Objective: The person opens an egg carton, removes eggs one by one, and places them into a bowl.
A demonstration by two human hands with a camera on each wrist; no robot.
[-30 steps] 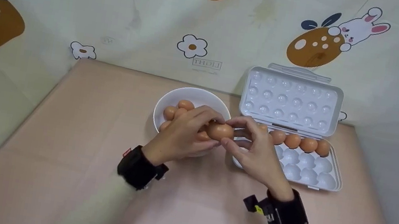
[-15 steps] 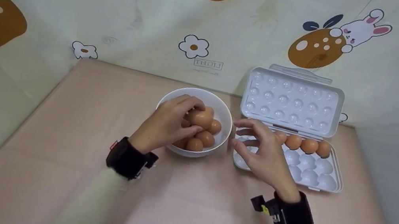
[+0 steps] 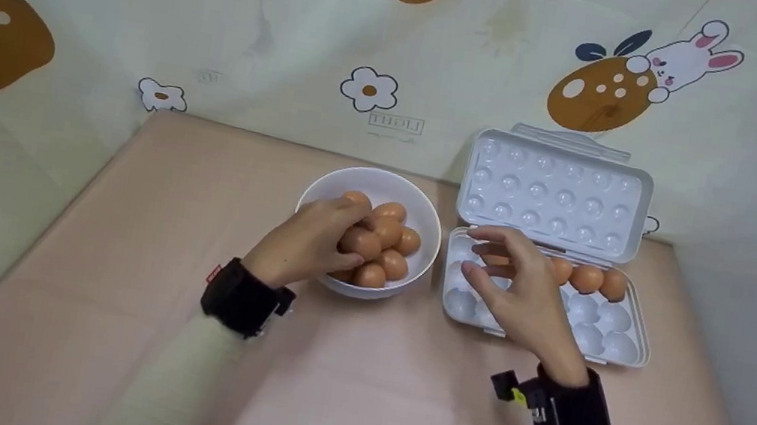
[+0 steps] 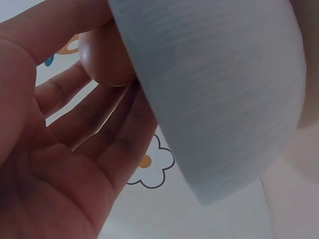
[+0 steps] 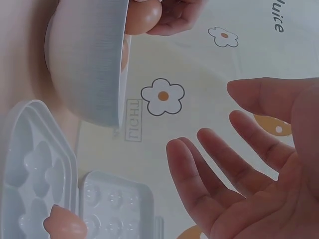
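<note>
My left hand [image 3: 306, 239] is over the left side of a white bowl [image 3: 425, 265], pinching a brown egg [image 3: 361, 242] between thumb and fingers. The left wrist view shows this egg [image 4: 107, 57] beside the bowl's rim, against the fingers. Several more brown eggs [image 3: 393, 265] are piled in the bowl. To the right, my right hand [image 3: 525, 296] hovers above the left part of an open egg carton [image 3: 461, 303], its fingers spread and loosely bent, holding nothing. Eggs [image 3: 587, 279] sit in the carton's back row; the right hand hides part of that row.
The carton's dimpled lid [image 3: 555, 191] stands raised behind its base, near the back wall. A pinkish cloth covers the table [image 3: 350, 390]. Patterned sheeting [image 3: 284, 38] with flowers and rabbits hangs around it. The bowl stands close to the carton's left side.
Both hands were at one egg between bowl and carton. My left hand has gone left and down into the bowl with an egg; my right hand has drawn away right, over the carton.
</note>
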